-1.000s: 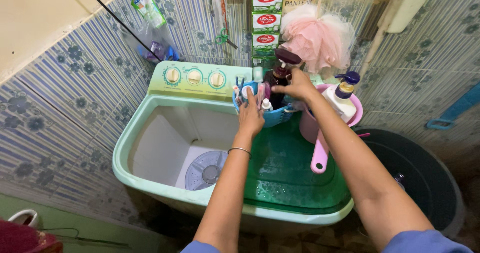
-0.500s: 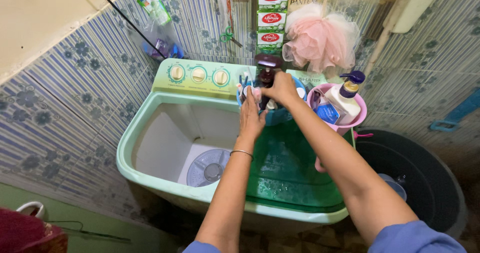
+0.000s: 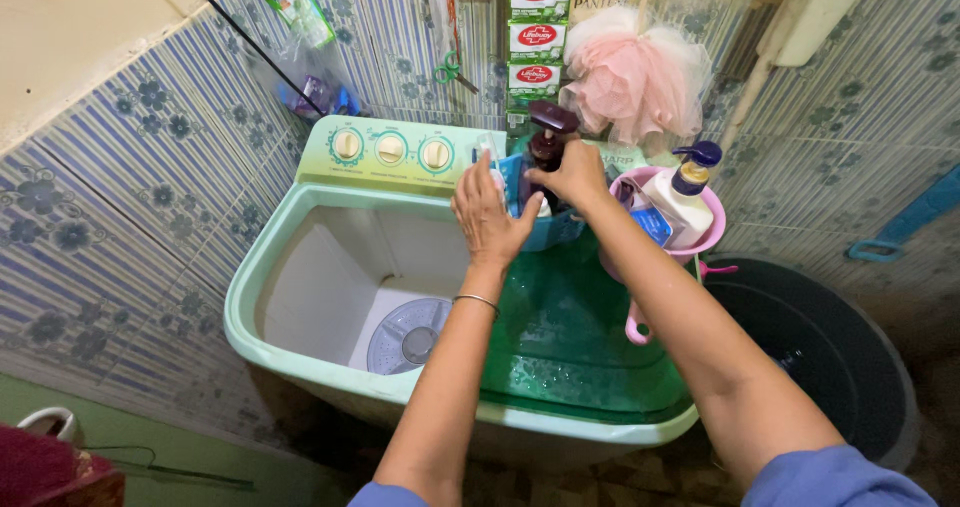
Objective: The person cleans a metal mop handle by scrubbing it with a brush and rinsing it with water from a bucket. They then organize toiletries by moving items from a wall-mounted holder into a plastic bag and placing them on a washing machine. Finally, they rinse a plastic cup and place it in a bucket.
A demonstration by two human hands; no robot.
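At the back of the pale green washing machine (image 3: pixel 300 267), a dark brown pump bottle (image 3: pixel 548 152) stands in a blue basket (image 3: pixel 560 229) on the green lid (image 3: pixel 570 337). The right hand (image 3: pixel 575 172) is wrapped around the bottle. The left hand (image 3: pixel 487 217) is open, fingers spread, palm up just beside the bottle, near the pink dipper (image 3: pixel 700 237) holding a white pump bottle (image 3: pixel 680 192).

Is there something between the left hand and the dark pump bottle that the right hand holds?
Nothing visible stands between them. The left hand is open, palm up, close beside the dark pump bottle, which the right hand grips in the blue basket. Small tubes stand in the basket behind the left hand, not between hand and bottle.
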